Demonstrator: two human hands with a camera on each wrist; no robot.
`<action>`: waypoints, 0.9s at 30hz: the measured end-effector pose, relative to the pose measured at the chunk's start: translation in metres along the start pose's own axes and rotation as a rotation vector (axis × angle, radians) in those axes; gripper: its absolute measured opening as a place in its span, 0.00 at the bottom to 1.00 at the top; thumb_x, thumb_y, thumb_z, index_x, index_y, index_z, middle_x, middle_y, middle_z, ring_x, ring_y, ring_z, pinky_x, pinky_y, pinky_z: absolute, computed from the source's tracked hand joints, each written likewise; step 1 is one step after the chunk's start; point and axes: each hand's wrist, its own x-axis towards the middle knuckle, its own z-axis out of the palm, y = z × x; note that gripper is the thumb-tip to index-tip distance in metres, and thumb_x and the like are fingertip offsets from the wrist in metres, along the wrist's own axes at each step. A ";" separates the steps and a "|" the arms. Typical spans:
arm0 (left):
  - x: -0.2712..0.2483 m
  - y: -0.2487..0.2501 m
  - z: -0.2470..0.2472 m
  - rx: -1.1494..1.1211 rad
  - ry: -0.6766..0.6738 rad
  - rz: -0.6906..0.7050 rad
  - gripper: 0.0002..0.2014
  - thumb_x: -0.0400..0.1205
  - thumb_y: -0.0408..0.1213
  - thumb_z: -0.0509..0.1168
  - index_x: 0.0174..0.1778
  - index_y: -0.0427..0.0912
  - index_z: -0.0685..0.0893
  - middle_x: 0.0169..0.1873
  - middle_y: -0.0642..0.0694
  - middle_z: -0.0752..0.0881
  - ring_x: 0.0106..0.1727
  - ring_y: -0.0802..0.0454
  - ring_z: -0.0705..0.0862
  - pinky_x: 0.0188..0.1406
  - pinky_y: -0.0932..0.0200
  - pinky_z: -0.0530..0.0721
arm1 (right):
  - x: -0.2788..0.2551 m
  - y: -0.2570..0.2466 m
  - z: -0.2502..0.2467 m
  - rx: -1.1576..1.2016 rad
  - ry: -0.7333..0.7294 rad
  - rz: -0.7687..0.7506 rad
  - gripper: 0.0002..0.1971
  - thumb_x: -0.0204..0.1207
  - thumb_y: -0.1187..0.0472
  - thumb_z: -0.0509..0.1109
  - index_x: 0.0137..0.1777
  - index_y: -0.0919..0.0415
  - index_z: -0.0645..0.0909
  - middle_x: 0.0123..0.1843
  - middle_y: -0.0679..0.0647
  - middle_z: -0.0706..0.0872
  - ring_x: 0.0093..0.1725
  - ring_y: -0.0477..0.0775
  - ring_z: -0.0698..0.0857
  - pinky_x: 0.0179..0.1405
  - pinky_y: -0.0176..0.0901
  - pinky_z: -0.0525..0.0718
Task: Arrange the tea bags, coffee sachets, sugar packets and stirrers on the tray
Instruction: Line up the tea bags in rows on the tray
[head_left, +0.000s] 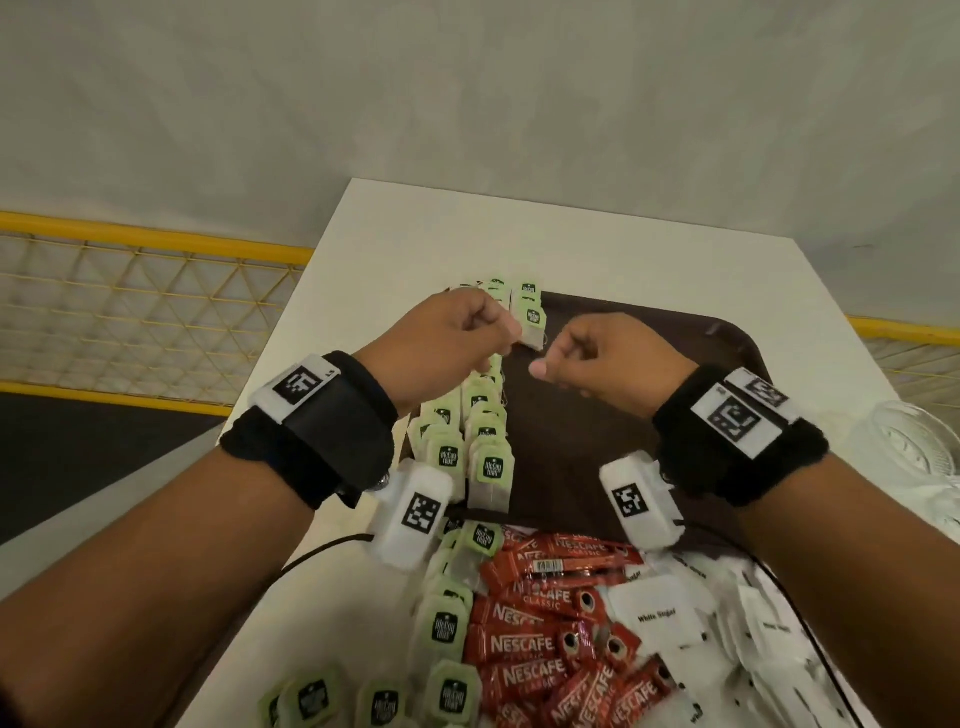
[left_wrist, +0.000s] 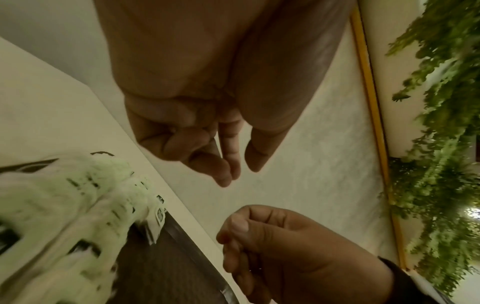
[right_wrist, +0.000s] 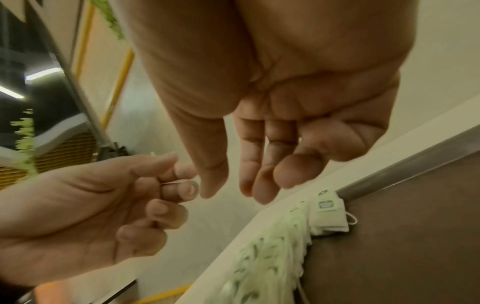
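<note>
Head view: left hand (head_left: 457, 338) and right hand (head_left: 608, 364), both loosely curled, raised above the brown tray (head_left: 675, 364). Right wrist view: left fingers (right_wrist: 182, 187) pinch something thin and pale, apparently a tea-bag string or tag; whether the right hand holds anything cannot be told. Just beyond and below the left fingertips runs the row of tea bags (head_left: 483, 431) along the tray's left edge; coffee sachets (head_left: 540, 639) and sugar packets (head_left: 660, 618) lie in a heap nearer the wrists. Risk: a trailing string may snag neighbouring bags and disorder the row.
</note>
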 end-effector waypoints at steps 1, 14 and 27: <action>-0.013 -0.002 0.001 0.023 -0.026 -0.009 0.08 0.86 0.43 0.64 0.54 0.42 0.83 0.43 0.52 0.88 0.31 0.69 0.80 0.27 0.76 0.75 | -0.015 -0.003 0.003 -0.017 -0.028 -0.029 0.14 0.72 0.44 0.75 0.42 0.55 0.83 0.36 0.50 0.87 0.32 0.45 0.81 0.38 0.43 0.81; -0.128 -0.051 0.009 0.680 -0.360 -0.245 0.32 0.70 0.58 0.78 0.65 0.45 0.79 0.58 0.51 0.81 0.56 0.52 0.82 0.54 0.54 0.83 | -0.106 -0.022 0.087 -0.338 -0.196 -0.136 0.10 0.77 0.54 0.70 0.57 0.50 0.86 0.51 0.46 0.86 0.51 0.47 0.84 0.49 0.39 0.81; -0.139 -0.058 0.040 0.720 -0.243 -0.212 0.29 0.69 0.51 0.81 0.59 0.38 0.82 0.54 0.43 0.83 0.48 0.46 0.81 0.43 0.57 0.79 | -0.111 -0.030 0.113 -0.508 -0.168 -0.077 0.18 0.79 0.45 0.65 0.61 0.55 0.85 0.56 0.58 0.86 0.53 0.60 0.85 0.53 0.49 0.84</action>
